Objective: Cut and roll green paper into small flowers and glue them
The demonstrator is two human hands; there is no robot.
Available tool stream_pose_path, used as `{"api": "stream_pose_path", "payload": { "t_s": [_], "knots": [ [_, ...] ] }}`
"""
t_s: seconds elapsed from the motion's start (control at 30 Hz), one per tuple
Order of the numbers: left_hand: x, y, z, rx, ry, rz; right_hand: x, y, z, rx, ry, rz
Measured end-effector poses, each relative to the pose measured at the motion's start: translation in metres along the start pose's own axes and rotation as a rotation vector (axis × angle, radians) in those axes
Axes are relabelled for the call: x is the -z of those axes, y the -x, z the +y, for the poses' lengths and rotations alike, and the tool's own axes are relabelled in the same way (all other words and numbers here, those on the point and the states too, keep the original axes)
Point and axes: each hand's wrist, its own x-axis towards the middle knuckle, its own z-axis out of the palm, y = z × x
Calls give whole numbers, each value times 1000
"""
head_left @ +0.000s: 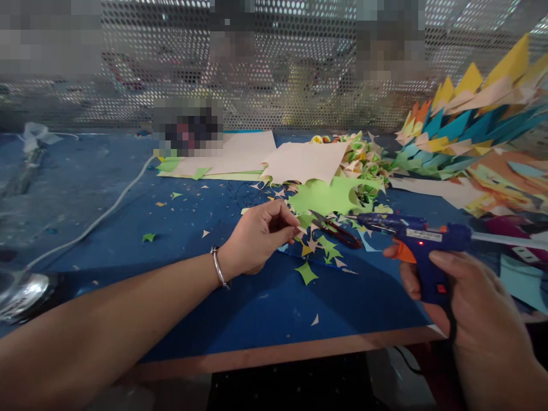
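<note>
Two bare hands work over a blue tabletop [265, 308] strewn with paper offcuts. At the lower right of the frame the right hand [466, 308] is wrapped firmly around the handle of a blue glue gun [422, 245], forefinger lying by the orange trigger; a small red lamp glows on its body, and the nozzle points toward the middle of the frame, level and low over the table, seemingly so the tip can meet what the other hand offers. Near the centre the left hand [257, 240], a metal bangle [218, 267] on its wrist, has its fingertips pinched together on a tiny paper scrap [299, 231], too small to make out clearly; the wrist rests on the table, which steadies the pinch. Between the two hands lie small red-handled snips [338, 231], just beside the nozzle and within easy reach, on a scatter of green and yellow triangles. Behind them sit a jagged light-green sheet [329, 197] and cream sheets [299, 160], pushed back from the working patch. At the upper right a layered pile of pointed coloured paper pieces [466, 120] rises in overlapping rows. A white cord [111, 208] trails across the left of the frame. A perforated metal screen [274, 68] closes off the back of the bench.
</note>
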Motion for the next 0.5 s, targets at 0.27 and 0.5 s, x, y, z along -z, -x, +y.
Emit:
{"api": "stream_pose_path", "payload": {
  "t_s": [0.27,0.5],
  "knots": [
    [0,3,-1,-24,-57,-8,-12,22,0,41,68,-191],
    [0,6,-2,-99,-191,-20,-16,26,7,212,183,-257]
  ]
}}
